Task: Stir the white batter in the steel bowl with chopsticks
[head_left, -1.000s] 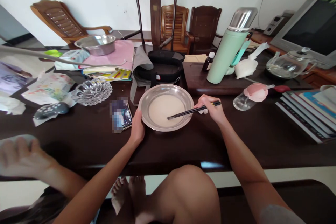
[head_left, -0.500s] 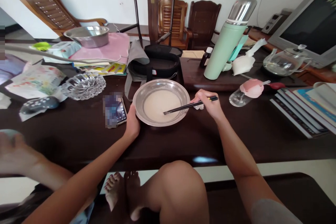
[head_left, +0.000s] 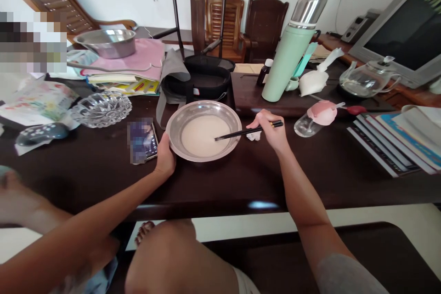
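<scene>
A shallow steel bowl [head_left: 178,127] stands on the dark table, holding a smooth, off-white liquid [head_left: 201,138]. My left hand [head_left: 166,157] grips the bowl's left side, thumb along the rim. In my right hand [head_left: 271,132] is a pair of black chopsticks [head_left: 237,133], closed in the fingers, with their tips dipped in the liquid right of its middle. A crumpled white tissue [head_left: 254,136] lies under the right hand. Just left of my left hand is a phone [head_left: 154,144], its screen partly pixelated.
Behind the bowl sits a black bag [head_left: 206,78]. A green thermos [head_left: 287,62], a pink-lidded jar [head_left: 306,124] and stacked books [head_left: 382,151] are to the right. Leftward lie a glass dish [head_left: 103,109] and a game controller [head_left: 42,134]. Another person's arm [head_left: 25,202] is at far left.
The chopstick tips have shifted rightward and toward the far side within the liquid. My left hand stays on the bowl. The bare knee below has swung left, and a pixelated patch appears at upper left.
</scene>
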The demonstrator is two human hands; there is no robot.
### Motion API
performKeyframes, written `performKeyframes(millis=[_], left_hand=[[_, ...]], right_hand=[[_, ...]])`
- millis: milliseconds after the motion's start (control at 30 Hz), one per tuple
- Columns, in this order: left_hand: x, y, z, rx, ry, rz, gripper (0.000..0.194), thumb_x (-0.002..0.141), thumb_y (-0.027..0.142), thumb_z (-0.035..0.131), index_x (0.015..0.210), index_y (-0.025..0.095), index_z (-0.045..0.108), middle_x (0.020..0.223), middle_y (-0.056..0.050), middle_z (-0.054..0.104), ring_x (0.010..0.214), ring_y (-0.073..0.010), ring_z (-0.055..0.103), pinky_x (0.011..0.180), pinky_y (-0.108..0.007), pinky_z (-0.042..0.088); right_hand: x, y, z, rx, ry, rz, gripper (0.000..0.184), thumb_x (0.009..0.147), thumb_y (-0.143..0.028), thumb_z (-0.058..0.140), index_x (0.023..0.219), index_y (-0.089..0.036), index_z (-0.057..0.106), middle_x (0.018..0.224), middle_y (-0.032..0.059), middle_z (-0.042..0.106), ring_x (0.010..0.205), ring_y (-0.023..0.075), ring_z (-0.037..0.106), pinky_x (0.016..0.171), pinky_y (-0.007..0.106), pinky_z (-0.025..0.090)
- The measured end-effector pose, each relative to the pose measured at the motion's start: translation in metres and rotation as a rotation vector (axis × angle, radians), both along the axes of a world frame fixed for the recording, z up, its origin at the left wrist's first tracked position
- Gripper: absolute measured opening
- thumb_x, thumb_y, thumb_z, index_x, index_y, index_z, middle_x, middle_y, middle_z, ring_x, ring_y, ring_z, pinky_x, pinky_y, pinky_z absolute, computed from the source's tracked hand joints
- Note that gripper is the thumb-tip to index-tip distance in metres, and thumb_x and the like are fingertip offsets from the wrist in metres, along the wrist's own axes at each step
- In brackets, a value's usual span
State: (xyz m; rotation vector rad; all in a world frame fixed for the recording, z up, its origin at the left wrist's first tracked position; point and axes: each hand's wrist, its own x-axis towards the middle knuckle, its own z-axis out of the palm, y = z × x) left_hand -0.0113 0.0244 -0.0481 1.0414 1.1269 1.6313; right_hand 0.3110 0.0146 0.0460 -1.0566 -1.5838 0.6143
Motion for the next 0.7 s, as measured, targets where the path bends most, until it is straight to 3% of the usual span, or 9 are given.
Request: performKeyframes(millis=[133, 267, 400, 500, 600, 700], left_hand=[[0.002, -0.001, 0.004, -0.048, -0.083, 0.015, 0.046, 0.086, 0.065, 0.071, 0.104, 0.023, 0.078, 0.117, -0.006, 0.082, 0.138, -0.0376, 0.064, 0.128, -0.055, 0.044], [0.005, -0.002, 0.007, -0.08, -0.129, 0.009, 0.056, 0.082, 0.073, 0.072, 0.102, 0.021, 0.076, 0.116, -0.006, 0.083, 0.135, -0.0362, 0.066, 0.127, -0.053, 0.045], [0.004, -0.003, 0.006, -0.084, -0.09, 0.021, 0.061, 0.081, 0.077, 0.07, 0.1, 0.02, 0.073, 0.112, -0.007, 0.081, 0.131, -0.0347, 0.067, 0.124, -0.05, 0.047], [0.003, -0.003, 0.006, -0.106, -0.067, 0.07, 0.055, 0.082, 0.076, 0.071, 0.093, 0.021, 0.071, 0.1, -0.004, 0.08, 0.125, -0.0334, 0.068, 0.121, -0.047, 0.049], [0.004, -0.003, 0.007, -0.114, -0.085, 0.073, 0.057, 0.083, 0.076, 0.071, 0.096, 0.021, 0.073, 0.103, -0.004, 0.079, 0.122, -0.0315, 0.068, 0.122, -0.044, 0.047], [0.005, -0.004, 0.009, -0.115, -0.091, 0.048, 0.059, 0.083, 0.078, 0.07, 0.097, 0.021, 0.074, 0.106, -0.005, 0.08, 0.124, -0.0315, 0.067, 0.121, -0.041, 0.046]], right_hand=[[-0.013, 0.001, -0.006, -0.022, -0.071, 0.157, 0.045, 0.097, -0.062, 0.066, 0.071, -0.028, 0.078, 0.078, 0.0048, 0.08, 0.081, 0.0251, 0.07, 0.085, 0.046, 0.055], [-0.012, 0.004, -0.009, 0.072, -0.127, 0.101, 0.03, 0.097, -0.046, 0.071, 0.075, -0.028, 0.079, 0.079, 0.0033, 0.081, 0.08, 0.024, 0.066, 0.084, 0.044, 0.053], [0.002, 0.004, -0.009, 0.058, 0.033, -0.021, 0.047, 0.1, -0.056, 0.064, 0.064, -0.027, 0.074, 0.065, 0.0032, 0.073, 0.071, 0.0232, 0.066, 0.078, 0.043, 0.052], [0.0, 0.002, -0.008, -0.056, 0.112, 0.057, 0.052, 0.099, -0.063, 0.064, 0.062, -0.027, 0.072, 0.065, 0.0034, 0.072, 0.069, 0.0227, 0.07, 0.074, 0.041, 0.053], [-0.011, 0.001, -0.01, -0.109, 0.048, 0.171, 0.043, 0.096, -0.058, 0.069, 0.068, -0.026, 0.076, 0.073, 0.0038, 0.078, 0.076, 0.0231, 0.073, 0.078, 0.041, 0.055], [-0.017, 0.002, -0.012, -0.06, -0.059, 0.177, 0.03, 0.094, -0.049, 0.073, 0.075, -0.027, 0.081, 0.081, 0.0037, 0.083, 0.083, 0.0238, 0.072, 0.082, 0.042, 0.055]])
